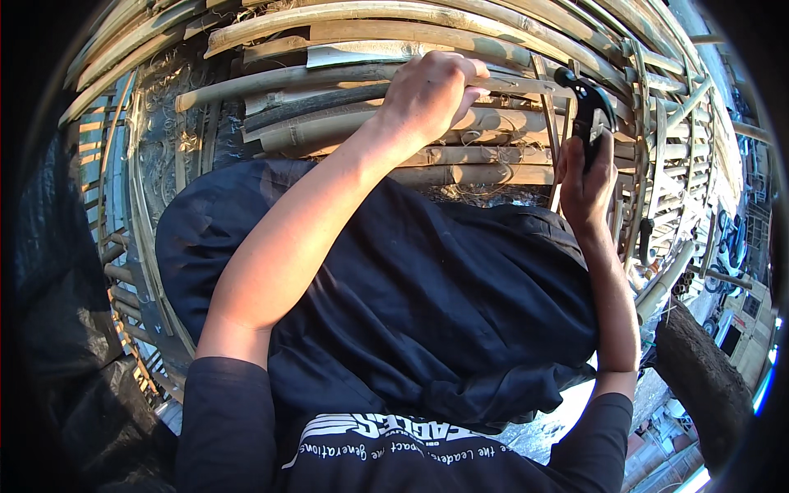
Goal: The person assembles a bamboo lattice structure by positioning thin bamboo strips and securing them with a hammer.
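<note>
My left hand is closed around a thin bamboo piece, which runs out to the right from my fingers. Its far end lies close to the curved black head of a black-handled tool. That tool has a small silver part, and its exact kind does not show clearly. Wrapped round its handle is my right hand, with the tool standing upright above the fist. Whether the tool touches the bamboo piece I cannot tell. Several bamboo poles lie side by side beneath and in front of both hands.
Dark cloth covers my lap, close below the bamboo. On the right, a bamboo lattice stands beyond my right hand, with a thick dark log lower down. Slatted bamboo and dark sheeting are at the left.
</note>
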The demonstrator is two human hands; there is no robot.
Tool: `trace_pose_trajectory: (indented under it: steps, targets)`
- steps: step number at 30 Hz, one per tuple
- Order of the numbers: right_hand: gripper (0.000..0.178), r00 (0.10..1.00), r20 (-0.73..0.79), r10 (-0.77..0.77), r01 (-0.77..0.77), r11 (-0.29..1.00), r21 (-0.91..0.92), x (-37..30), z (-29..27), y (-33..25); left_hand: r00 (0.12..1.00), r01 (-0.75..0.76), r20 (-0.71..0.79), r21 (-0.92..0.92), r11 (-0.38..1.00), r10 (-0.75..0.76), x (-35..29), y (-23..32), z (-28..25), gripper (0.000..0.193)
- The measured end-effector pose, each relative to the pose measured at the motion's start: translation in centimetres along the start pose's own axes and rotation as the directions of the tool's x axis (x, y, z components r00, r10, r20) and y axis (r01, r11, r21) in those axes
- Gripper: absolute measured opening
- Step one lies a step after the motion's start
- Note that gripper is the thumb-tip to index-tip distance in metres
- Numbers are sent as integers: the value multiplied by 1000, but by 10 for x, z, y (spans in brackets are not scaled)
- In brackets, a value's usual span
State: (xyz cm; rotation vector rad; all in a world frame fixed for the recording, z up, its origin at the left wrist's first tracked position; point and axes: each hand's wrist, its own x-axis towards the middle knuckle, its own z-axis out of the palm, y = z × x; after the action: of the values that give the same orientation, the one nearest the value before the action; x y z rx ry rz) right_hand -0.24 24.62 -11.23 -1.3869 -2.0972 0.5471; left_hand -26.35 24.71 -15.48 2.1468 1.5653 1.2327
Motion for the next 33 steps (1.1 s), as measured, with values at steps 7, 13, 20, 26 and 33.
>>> trace_pose_trajectory:
  steps: [7, 13, 20, 26, 33]
  targets:
    - [22, 987, 69, -142, 148, 985, -86, 0, 1, -13, 1000, 10, -9, -11, 1000, -10, -1, -1, 5, 21]
    - [19, 979, 161, -125, 147, 980, -132, 5, 3, -16, 992, 106, 71, -23, 994, -104, -1, 6, 3, 20]
    - [23, 956, -152, -250, 232, 964, -130, -2, 2, -12, 999, 29, -31, 33, 999, -28, -1, 2, 8, 23]
    - [25, 993, 4, -119, 119, 989, -84, -3, -9, -28, 998, 68, -2, 38, 997, -68, -1, 6, 0, 19]
    - [23, 983, 119, -137, 156, 973, -172, 3, -5, -32, 994, 106, 30, -44, 993, -105, -5, -1, 4, 20]
